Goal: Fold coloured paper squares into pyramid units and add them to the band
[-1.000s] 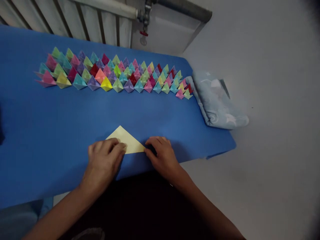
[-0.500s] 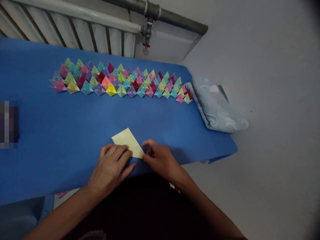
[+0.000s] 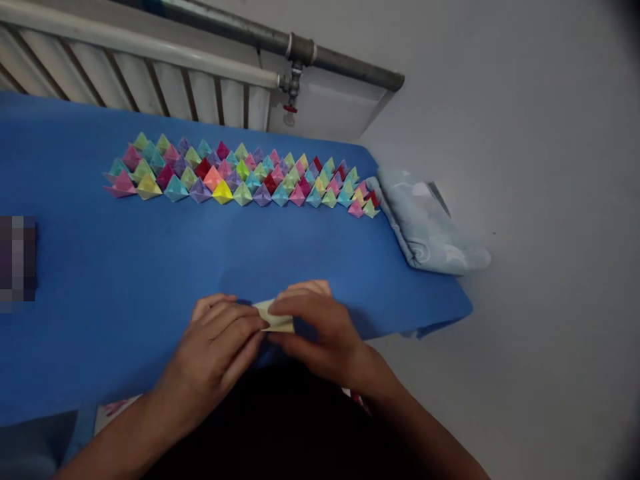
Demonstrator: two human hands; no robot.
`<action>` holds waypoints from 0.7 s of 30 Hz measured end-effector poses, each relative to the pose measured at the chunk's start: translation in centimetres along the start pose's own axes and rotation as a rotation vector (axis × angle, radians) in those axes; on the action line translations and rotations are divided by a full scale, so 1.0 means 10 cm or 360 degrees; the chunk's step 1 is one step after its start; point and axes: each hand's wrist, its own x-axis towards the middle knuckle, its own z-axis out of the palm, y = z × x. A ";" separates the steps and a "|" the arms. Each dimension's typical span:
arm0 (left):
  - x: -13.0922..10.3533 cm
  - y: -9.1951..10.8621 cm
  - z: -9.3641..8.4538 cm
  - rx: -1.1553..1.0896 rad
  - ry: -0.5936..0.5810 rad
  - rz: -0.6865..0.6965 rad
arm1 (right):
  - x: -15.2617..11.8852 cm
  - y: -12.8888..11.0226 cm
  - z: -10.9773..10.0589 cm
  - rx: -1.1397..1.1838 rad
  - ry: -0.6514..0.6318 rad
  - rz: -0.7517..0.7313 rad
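A pale yellow paper (image 3: 276,320) is between my two hands near the front edge of the blue table, bent over on itself and partly covered by fingers. My left hand (image 3: 220,340) has its fingers pressed together on the paper's left end. From the right, my right hand (image 3: 323,327) holds the paper between thumb and fingers, with its fingertips over the upper edge. Beyond them, several rows of small folded paper pieces (image 3: 243,194) in many colours stand across the blue table (image 3: 165,267).
A folded light blue patterned cloth (image 3: 417,223) lies at the table's right end, by the wall. Behind the table are a white radiator (image 3: 135,77) and a grey pipe (image 3: 350,63) with a red-handled valve. A blurred-out object (image 3: 17,257) sits at the far left.
The paper lay flat with a corner pointing away; now it is bent over and mostly covered. My right hand has moved left over it and grips it. The view has tilted slightly up.
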 end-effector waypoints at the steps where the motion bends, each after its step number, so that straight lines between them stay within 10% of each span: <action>1: 0.02 0.02 -0.02 -0.0094 -0.0004 -0.0049 | 0.04 -0.01 0.01 0.0026 -0.0025 0.0010; 9: -0.07 -0.07 0.00 -0.0340 -0.0224 -0.0695 | 0.31 0.16 0.17 0.0280 -0.0138 0.0922; 21: -0.01 -0.21 0.10 0.0161 -0.0162 0.0031 | 0.70 0.46 0.23 -0.0258 -0.0743 0.0672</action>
